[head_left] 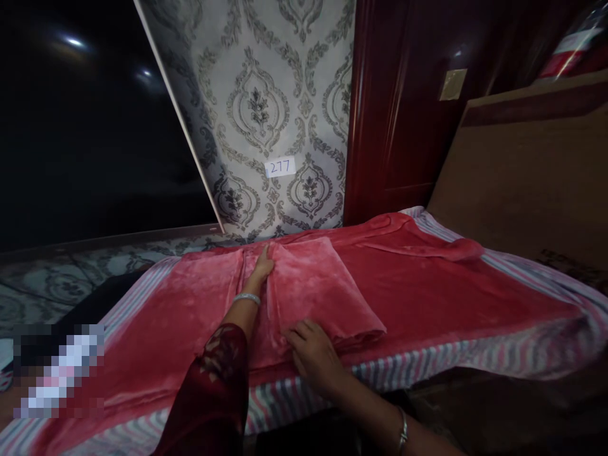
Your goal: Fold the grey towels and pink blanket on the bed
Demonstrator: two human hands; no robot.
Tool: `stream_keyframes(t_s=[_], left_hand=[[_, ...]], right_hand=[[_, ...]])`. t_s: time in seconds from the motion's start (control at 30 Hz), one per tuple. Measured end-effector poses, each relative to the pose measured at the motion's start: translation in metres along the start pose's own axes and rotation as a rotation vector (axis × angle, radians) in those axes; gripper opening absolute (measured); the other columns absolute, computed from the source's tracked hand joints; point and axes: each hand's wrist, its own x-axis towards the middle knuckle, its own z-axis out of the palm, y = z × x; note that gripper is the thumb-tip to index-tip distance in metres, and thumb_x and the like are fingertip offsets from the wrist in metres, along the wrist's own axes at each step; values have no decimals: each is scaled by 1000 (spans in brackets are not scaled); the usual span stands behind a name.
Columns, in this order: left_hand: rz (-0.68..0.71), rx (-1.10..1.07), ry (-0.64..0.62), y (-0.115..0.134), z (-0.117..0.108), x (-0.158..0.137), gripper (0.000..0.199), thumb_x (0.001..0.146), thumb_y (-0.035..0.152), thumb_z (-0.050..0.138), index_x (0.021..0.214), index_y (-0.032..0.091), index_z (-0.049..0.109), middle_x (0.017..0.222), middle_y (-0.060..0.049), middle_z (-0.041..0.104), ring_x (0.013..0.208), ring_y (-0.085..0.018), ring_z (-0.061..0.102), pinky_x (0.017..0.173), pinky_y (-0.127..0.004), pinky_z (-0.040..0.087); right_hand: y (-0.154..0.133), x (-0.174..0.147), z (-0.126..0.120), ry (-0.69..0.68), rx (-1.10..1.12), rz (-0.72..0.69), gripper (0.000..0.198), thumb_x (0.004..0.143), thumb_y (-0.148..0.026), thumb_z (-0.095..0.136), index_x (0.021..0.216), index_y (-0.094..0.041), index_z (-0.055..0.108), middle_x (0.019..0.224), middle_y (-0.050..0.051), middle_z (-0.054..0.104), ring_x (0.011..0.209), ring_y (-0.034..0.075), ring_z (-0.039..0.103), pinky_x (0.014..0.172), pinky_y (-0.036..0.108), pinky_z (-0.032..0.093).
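Note:
A pink-red plush cloth (313, 278), folded into a layered rectangle, lies in front of me. My left hand (264, 263) reaches to its far left corner, with fingers stretched along the fold and touching the fabric. Nearer to me, my right hand (313, 354) rests on the close left corner, fingers bent and slightly apart on the cloth's edge. Left of the fold lies another flat pink-red plush piece (204, 285); whether the two join is unclear. Both hands look open, with no fabric plainly gripped.
Underneath spreads a larger red plush blanket (437, 297) with a striped border (475, 354), its far right part rumpled. A dark screen (95, 139) stands left, a patterned wall (256, 76) behind, a cardboard box (532, 164) right. A label reading 277 (280, 166) is on the wall.

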Motion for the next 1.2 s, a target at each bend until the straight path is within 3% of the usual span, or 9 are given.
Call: stream_keyframes(t_s=[0.13,0.27,0.37,0.5,0.6,0.7,0.83,1.03,1.2], left_hand=[[-110,130,-19,2,-8,-10,81,70,10,68,146,14,43,99,-11,73,86,-25,70,69,-31,56],[-171,172,-63,-2,-17,-27,91,75,22,70,154,14,27,88,-8,73,75,-25,71,60,-31,55],[-161,158,-97,-11,-21,-52,93,76,27,72,156,17,23,105,-11,72,87,-25,71,69,-33,57],[56,53,-162,-35,-18,-96,91,73,25,73,153,20,31,139,-11,58,124,-26,58,101,-35,50],[291,54,-174,-53,-14,-123,87,73,22,69,152,18,34,148,-9,50,139,-26,43,117,-40,35],[320,235,-79,-63,-11,-135,79,74,14,64,149,19,39,150,-7,48,142,-24,39,122,-40,25],[296,340,-42,-68,-12,-136,74,76,12,61,146,20,41,146,-8,54,136,-27,48,119,-42,32],[219,122,-48,-72,-21,-142,80,76,22,68,150,21,36,150,-9,48,137,-26,46,116,-42,36],[239,86,-93,-74,-24,-161,101,71,32,75,155,17,22,158,-13,35,144,-28,36,119,-43,30]], right_hand=[[-3,-5,-9,-96,71,-62,23,88,-18,63,111,-20,67,100,6,67,94,21,57,85,35,47],[29,-14,-38,114,103,-28,22,95,-23,51,108,-20,69,104,8,68,97,21,60,88,37,50],[69,-21,-63,260,22,65,31,98,-28,43,113,-19,69,111,12,67,104,24,60,93,43,49],[115,-37,-77,326,-80,190,40,99,-37,40,118,-17,69,119,15,66,111,27,58,99,49,47],[132,-55,-71,243,-99,216,46,100,-42,37,128,-18,65,134,14,60,125,28,52,107,50,41],[136,-68,-60,118,-82,202,48,101,-42,33,134,-20,61,144,10,53,134,25,46,113,49,36],[136,-76,-51,76,-73,243,49,102,-41,32,136,-20,60,147,9,50,135,23,46,113,47,37],[138,-74,-58,111,0,217,49,102,-44,32,131,-21,64,142,9,55,132,23,50,111,48,40],[138,-39,-67,204,-41,198,50,102,-43,30,124,-20,68,130,10,65,131,25,51,112,51,38]])
